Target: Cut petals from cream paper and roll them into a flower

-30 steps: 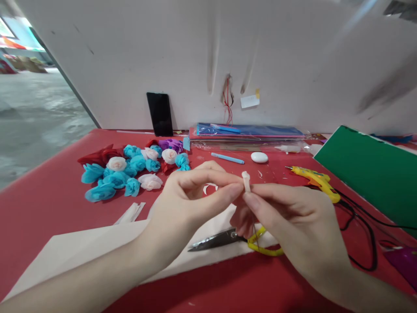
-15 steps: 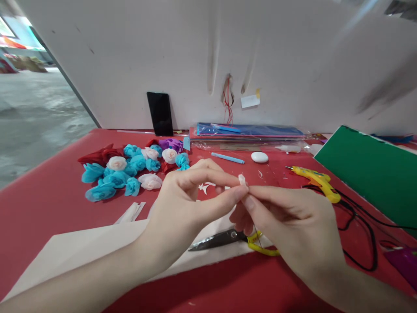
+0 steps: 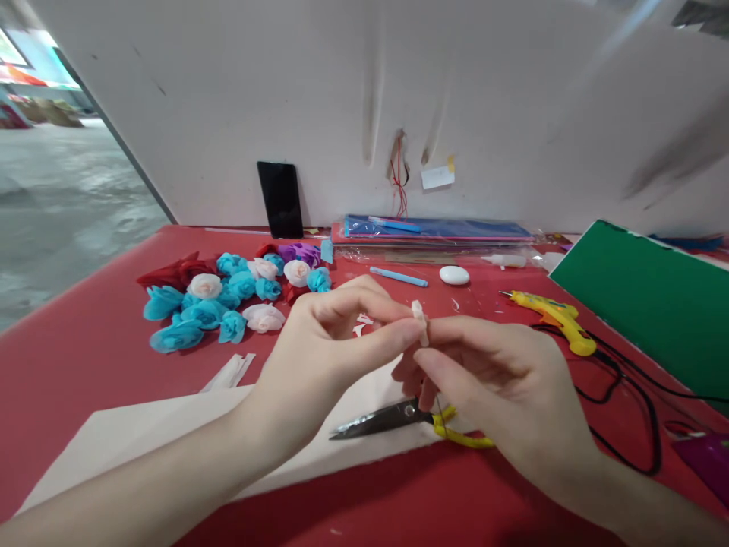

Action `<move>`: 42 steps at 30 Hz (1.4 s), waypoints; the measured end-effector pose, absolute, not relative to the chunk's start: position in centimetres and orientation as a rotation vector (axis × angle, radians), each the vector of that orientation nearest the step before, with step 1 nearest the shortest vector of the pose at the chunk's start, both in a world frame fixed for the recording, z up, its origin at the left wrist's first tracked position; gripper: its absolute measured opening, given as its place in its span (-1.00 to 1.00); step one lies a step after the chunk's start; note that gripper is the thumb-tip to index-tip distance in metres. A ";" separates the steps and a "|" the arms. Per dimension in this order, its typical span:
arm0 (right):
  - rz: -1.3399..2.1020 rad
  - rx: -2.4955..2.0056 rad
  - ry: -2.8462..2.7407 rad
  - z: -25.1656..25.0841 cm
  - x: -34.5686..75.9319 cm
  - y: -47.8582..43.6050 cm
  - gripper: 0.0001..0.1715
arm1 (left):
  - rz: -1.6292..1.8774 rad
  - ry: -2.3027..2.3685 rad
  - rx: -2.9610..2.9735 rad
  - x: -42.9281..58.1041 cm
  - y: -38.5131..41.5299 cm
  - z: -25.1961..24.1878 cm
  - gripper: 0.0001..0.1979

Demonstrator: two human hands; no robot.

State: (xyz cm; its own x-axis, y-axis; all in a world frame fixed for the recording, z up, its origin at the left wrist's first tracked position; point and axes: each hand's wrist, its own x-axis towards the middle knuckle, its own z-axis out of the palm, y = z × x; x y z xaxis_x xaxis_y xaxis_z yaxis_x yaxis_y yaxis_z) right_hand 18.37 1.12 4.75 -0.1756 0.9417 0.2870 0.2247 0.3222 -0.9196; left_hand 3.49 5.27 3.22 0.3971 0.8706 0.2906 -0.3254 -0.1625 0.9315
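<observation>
Between my hands stands a small pale rolled piece [image 3: 420, 322], like crepe paper, upright above the white sheet. My left hand [image 3: 336, 346] pinches it from the left between thumb and forefinger. On its other side my right hand [image 3: 501, 380] has its forefinger against the roll and its thumb just below, the other fingers curled behind. A thin wire-like line [image 3: 442, 414] hangs below the right fingers; its upper end is hidden. Under the hands, scissors [image 3: 387, 419] with yellow handles lie on the white paper sheet [image 3: 165, 433], the handles partly covered by my right hand.
Blue, pale pink, red and purple paper flowers [image 3: 232, 328] lie at the left. A phone [image 3: 280, 200] leans on the back wall. At right are a yellow glue gun [image 3: 552, 319] with its black cord and a green board [image 3: 643, 304]. A blue pen [image 3: 399, 276] lies mid-table.
More of the pale roll shows between my fingertips now. My right thumb has slid down and away from the left thumb, so the right fingers have parted a little.
</observation>
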 end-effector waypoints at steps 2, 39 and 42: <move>0.993 -1.059 -1.603 4.9 18.4 1.2 -0.81 | 1.127 0.533 1.312 3.4 5.3 3.2 -0.90; 1.432 -1.227 -1.121 -3.4 21.9 3.6 -0.76 | 0.639 0.885 2.809 4.6 9.9 -4.7 -0.83; 1.423 -1.205 -1.103 -3.5 22.0 3.6 -0.77 | 0.641 0.883 2.830 4.6 9.6 -4.7 -0.85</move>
